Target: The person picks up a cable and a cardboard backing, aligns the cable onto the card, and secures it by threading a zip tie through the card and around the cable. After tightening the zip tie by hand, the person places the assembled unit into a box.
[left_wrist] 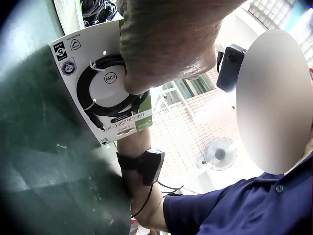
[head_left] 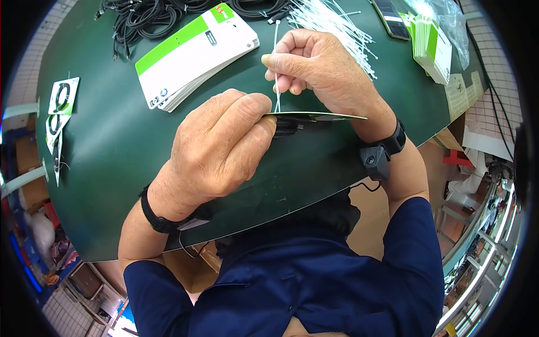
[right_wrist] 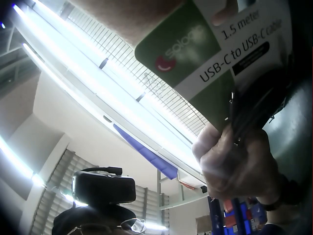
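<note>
In the head view the left hand (head_left: 219, 146) grips a card (head_left: 325, 117), seen edge-on, with a coiled black cable (head_left: 286, 126) on its near side. The right hand (head_left: 331, 67) pinches a white cable tie (head_left: 277, 67) that rises from behind the card. The left wrist view shows the printed card face (left_wrist: 68, 54), the black coil (left_wrist: 84, 90) bound by white ties, and the left hand (left_wrist: 166, 44) over its edge. In the right wrist view the left hand (right_wrist: 239, 161) holds the card (right_wrist: 205, 54) and coil (right_wrist: 259, 103).
A stack of cards (head_left: 196, 50) lies beyond the hands, black cables (head_left: 140, 19) behind it. White ties (head_left: 331, 33) are heaped at the back, near a phone (head_left: 391, 19) and another card stack (head_left: 432, 50). Scissors (head_left: 56, 123) lie at the left on the green table (head_left: 106, 185).
</note>
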`<action>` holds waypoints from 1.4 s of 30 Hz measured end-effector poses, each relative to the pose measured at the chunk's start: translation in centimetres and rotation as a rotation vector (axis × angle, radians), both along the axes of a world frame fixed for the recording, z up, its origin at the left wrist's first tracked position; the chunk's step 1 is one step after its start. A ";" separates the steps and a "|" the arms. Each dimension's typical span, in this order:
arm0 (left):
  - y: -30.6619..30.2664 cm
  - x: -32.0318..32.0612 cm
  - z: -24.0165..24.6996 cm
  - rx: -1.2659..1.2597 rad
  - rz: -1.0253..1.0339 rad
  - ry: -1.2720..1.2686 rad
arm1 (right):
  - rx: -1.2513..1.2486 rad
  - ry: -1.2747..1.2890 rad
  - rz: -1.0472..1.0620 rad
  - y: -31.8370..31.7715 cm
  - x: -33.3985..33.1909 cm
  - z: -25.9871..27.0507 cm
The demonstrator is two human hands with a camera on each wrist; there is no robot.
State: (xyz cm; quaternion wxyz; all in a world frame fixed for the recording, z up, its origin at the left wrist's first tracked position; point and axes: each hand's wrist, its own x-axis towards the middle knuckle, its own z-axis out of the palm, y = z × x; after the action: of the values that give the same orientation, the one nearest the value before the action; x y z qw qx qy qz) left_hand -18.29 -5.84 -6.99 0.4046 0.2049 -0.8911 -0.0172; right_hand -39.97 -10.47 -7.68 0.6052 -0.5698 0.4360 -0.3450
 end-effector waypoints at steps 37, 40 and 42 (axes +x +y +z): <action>-0.2 -0.1 1.3 -0.042 -0.038 -0.107 | 0.122 -0.018 0.322 -0.4 -0.7 1.8; -0.4 -0.1 1.5 0.025 -0.031 -0.153 | 0.060 -0.017 0.357 -0.5 -0.7 1.3; -0.2 -0.2 1.9 0.071 -0.046 -0.141 | 0.027 -0.108 0.353 -0.5 -0.5 0.3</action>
State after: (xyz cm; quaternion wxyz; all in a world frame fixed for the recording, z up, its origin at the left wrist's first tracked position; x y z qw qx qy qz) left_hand -18.48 -6.00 -5.08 0.3327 0.1990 -0.9208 -0.0436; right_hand -40.44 -10.95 -7.34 0.6865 -0.6100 0.3007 -0.2573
